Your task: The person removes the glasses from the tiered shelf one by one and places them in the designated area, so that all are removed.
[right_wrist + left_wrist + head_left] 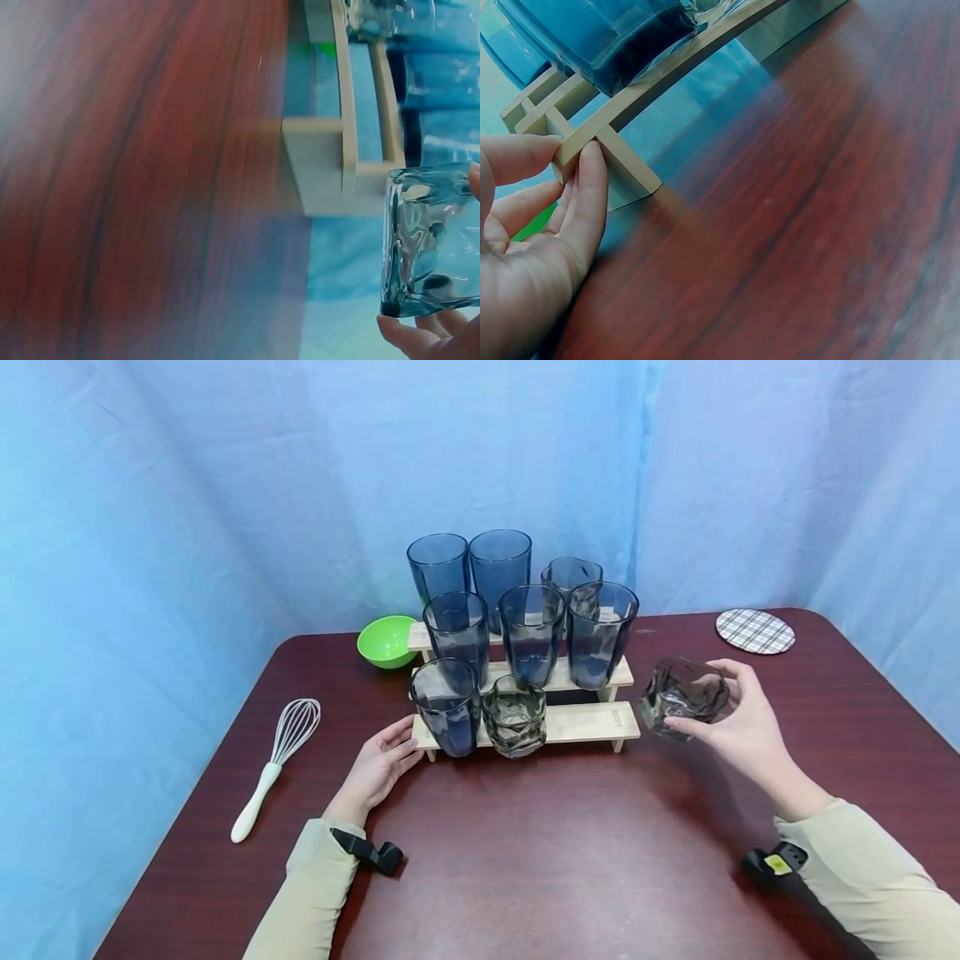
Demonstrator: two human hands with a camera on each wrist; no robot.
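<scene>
Right hand: this hand [753,735] holds a short smoky-grey faceted glass tumbler [681,693] between thumb and fingers, its mouth facing up; the tumbler is raised above the table, just right of the rack and apart from it
Left hand: this hand [378,768] pinches, thumb against fingers, the left end of the near step of a pale wooden three-step rack [588,722]; the left wrist view shows the fingertips at the board's corner, beside a leg
Near step: a tall blue tapered drinking glass [447,710] stands upright at the left; a second smoky-grey faceted tumbler [515,718] stands just right of it
Middle step: three tall glasses of the same blue kind stand in a row, left glass [457,643], centre glass [531,639] and right glass [602,643]
Far step: two more tall blue glasses, far-left glass [437,572] and far-centre glass [499,568], stand side by side; a short smoky-grey wavy tumbler [572,575] stands at the right, partly hidden
Table: dark red-brown wood [562,852]; a white-handled whisk [262,789] lies at the left, a bright green round bowl [385,643] sits just left of the rack's far part, a round checked white coaster [755,632] lies far right
Backdrop: pale blue cloth [450,443] hangs behind
</scene>
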